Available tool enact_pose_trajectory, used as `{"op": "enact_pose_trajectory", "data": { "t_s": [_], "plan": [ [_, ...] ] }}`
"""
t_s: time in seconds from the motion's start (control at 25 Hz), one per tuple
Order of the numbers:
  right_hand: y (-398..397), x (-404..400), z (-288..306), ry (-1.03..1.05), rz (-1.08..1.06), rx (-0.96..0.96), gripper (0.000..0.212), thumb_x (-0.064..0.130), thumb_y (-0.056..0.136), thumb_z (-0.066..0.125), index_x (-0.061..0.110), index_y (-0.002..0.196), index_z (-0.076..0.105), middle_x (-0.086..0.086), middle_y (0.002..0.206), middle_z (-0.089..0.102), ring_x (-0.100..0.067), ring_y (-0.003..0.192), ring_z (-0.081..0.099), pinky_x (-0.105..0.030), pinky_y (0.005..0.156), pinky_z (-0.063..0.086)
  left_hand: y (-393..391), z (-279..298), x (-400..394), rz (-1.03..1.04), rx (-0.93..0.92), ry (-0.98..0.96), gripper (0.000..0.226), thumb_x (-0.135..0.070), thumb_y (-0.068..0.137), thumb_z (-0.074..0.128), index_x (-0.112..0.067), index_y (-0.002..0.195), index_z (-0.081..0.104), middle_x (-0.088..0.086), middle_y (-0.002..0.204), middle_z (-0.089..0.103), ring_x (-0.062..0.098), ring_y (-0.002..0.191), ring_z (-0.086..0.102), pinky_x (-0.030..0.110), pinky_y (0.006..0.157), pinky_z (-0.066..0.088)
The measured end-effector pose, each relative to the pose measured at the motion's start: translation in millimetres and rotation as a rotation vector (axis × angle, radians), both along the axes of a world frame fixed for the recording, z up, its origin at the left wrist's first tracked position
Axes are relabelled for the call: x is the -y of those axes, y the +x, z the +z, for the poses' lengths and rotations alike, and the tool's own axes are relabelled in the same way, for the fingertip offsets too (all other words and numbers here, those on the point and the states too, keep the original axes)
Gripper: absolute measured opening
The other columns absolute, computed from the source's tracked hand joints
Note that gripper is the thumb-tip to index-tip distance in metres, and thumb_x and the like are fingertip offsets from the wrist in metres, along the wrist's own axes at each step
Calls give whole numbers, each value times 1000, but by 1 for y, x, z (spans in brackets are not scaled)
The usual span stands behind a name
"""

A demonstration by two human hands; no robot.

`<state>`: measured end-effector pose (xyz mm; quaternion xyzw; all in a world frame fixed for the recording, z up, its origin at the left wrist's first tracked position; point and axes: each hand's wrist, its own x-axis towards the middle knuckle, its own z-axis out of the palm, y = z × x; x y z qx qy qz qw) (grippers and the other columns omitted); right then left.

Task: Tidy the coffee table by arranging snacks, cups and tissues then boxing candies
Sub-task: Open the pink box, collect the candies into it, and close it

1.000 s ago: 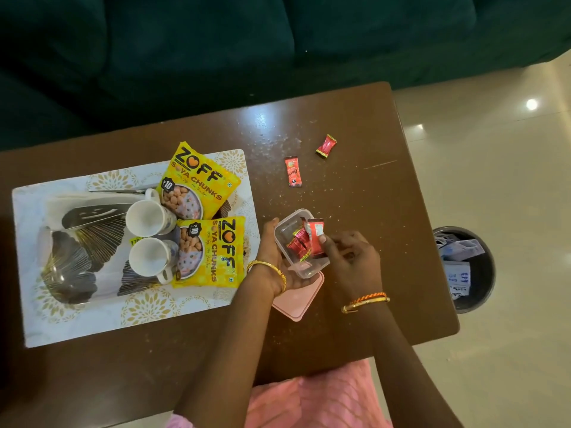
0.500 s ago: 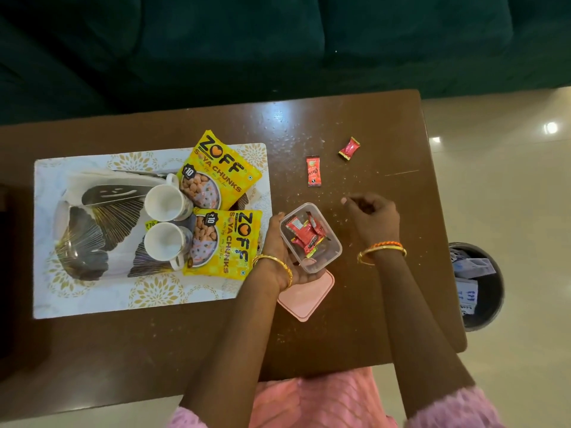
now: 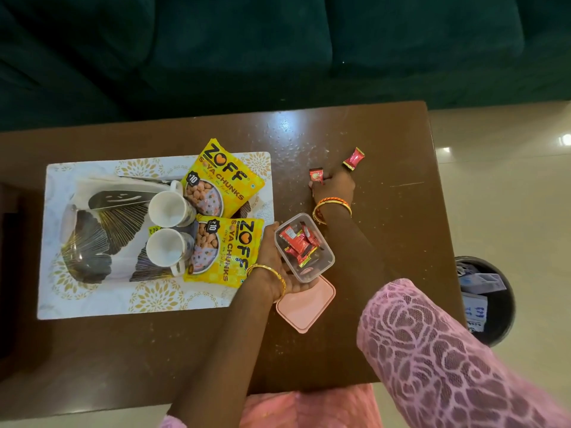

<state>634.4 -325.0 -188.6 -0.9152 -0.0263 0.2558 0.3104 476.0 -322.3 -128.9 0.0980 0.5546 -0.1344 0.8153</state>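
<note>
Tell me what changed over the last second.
The right hand left the clear box, reached across the table and closed its fingers on a loose red candy. The left hand still steadies the box; second candy, lid, cups and snacks unmoved.

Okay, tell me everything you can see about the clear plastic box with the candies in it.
The clear plastic box is a small rectangular tub with rounded corners, see-through, apparently thin plastic. It is open, its lid off. Several red-wrapped candies lie loosely piled inside. The left hand cups its left side, and it looks tilted over the brown table. Its near corner overlaps the pink lid lying flat just behind it.
</note>
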Motion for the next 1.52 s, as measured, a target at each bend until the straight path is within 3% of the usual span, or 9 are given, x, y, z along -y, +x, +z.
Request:
{"op": "enact_pose_trajectory", "data": {
  "t_s": [0.12,0.28,0.4,0.64,0.72,0.96,1.12,1.36,1.52],
  "plan": [
    [9,13,4,88,-42,-136,16,17,76,75,9,79,61,-14,95,69,-21,77,63,-35,72,55,-1,-1,-1,4,3,-14,67,-69,83,31,-18,122,51,15,107,60,30,95,58,45,70,52],
    [9,44,35,311,-174,-318,30,19,77,74,-1,97,64,-12,87,63,-21,75,60,-28,59,52,-1,-3,0,12,24,-35,70,-70,82,30,-17,121,54,15,108,61,31,95,59,44,73,52],
    [-13,76,62,358,-110,-250,20,19,78,73,7,93,70,0,71,66,1,52,60,-10,43,45,-1,-6,0,12,13,-22,73,-71,81,30,-17,125,53,16,111,61,31,97,59,43,70,53],
    [-74,111,81,160,256,-113,22,16,89,59,9,108,68,1,95,67,-1,75,57,-6,59,46,4,-6,2,46,-31,-28,75,-70,79,37,-14,125,56,18,123,59,32,105,57,47,78,50],
    [-89,112,79,174,336,-60,22,18,86,63,12,106,69,-2,97,70,-8,78,59,-19,67,53,5,-7,3,52,-38,-41,75,-71,78,38,-14,123,57,18,120,60,33,107,57,49,80,49],
    [-59,113,65,166,94,32,13,12,86,62,13,94,72,0,83,68,1,69,55,-8,61,40,5,-8,6,38,-9,-65,76,-72,78,34,-15,122,56,18,116,61,32,99,59,46,75,51],
    [-7,95,55,135,-42,115,14,19,83,66,7,88,71,-7,78,67,-10,63,56,-23,65,46,6,-11,5,39,12,-79,77,-72,79,32,-15,125,55,19,120,59,33,101,59,47,76,51],
    [61,39,22,41,132,209,40,16,79,66,11,118,58,-19,124,46,-35,109,53,-38,96,46,11,-10,5,43,38,-81,74,-70,81,31,-16,127,53,18,123,58,34,104,57,48,79,48],
    [48,34,-2,-30,246,289,40,23,79,69,10,115,59,-19,120,45,-35,112,46,-40,95,45,12,-11,7,43,27,-64,75,-70,82,31,-17,131,51,19,133,52,36,115,51,51,84,46]
  ]
}}
